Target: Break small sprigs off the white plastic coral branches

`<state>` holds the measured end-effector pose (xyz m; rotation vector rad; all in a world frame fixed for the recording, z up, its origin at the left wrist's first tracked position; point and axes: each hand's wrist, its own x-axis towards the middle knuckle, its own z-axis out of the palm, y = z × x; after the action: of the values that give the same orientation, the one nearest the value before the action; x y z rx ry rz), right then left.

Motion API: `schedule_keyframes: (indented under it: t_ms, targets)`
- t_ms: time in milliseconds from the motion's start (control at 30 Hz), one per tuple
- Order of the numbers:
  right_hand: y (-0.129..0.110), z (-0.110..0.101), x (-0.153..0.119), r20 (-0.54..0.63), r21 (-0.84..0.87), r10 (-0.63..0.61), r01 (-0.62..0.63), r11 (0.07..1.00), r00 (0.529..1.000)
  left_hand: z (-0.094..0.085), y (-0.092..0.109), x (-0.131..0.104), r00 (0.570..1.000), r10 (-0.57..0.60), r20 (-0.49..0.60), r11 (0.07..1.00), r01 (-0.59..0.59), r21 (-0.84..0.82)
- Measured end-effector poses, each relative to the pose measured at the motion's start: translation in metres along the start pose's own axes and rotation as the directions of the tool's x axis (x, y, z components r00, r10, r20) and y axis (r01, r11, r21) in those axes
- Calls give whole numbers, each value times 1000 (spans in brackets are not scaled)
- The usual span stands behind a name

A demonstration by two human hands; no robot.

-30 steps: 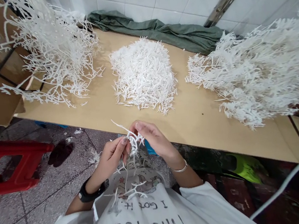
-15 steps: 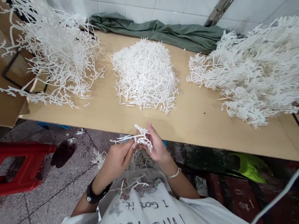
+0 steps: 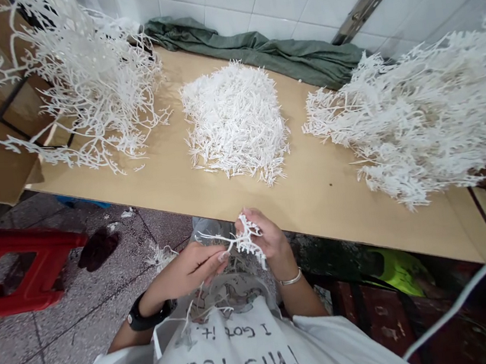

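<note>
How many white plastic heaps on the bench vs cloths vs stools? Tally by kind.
White plastic branch heaps on the bench: 3 (left heap, middle heap, right heap)
Green cloth: 1
Red stool: 1
Total: 5
Apart from these, both hands, left hand and right hand, grip one white sprig.

Left hand (image 3: pixel 189 268) pinching; right hand (image 3: pixel 268 239) curled shut.
</note>
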<state>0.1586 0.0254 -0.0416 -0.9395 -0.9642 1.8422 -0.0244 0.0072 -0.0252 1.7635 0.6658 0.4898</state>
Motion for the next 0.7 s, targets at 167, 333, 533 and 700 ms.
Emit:
schedule_keyframes:
  t_ms: [167, 333, 533, 700]
  targets:
    - [-37, -30, -16, -120, -312, -299, 250, 916, 947, 6, 4, -9, 984, 180, 6, 982, -180, -62]
    - [-89, -106, -22, -451, -62, -503, 536, 842, 737, 4, 13, -29, 984, 176, -19, 978, -177, -111]
    - [-67, -105, 24, -281, -828, -526, 74, 555, 803, 5, 11, -13, 987, 140, -73, 984, -147, -104]
    - [-56, -91, 35, -65, -995, -722, -103, -9, 689, 8, 2, -1, 986, 119, -118, 974, -139, -178]
